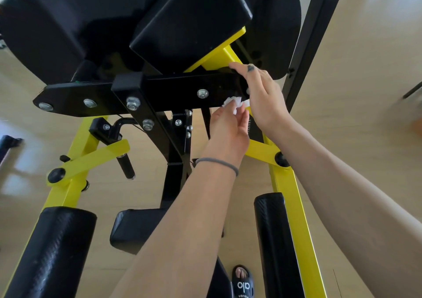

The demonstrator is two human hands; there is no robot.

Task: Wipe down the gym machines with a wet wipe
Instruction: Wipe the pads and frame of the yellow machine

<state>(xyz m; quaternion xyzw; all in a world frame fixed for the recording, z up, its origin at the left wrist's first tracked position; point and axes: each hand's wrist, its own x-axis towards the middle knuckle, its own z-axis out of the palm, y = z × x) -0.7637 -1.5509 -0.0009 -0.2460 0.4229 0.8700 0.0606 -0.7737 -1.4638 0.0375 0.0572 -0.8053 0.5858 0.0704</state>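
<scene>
while right hand (262, 97) rests flat on black bar (182, 92), left hand (228, 126) pinches wipe (234, 103).

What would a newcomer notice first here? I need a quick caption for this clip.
Two bare hands meet at the right end of a black bolted crossbar: the left hand pinches a crumpled white wipe, and the right hand rests open on the bar's end. Bright yellow frame tubes and black pads fill the view.
</scene>
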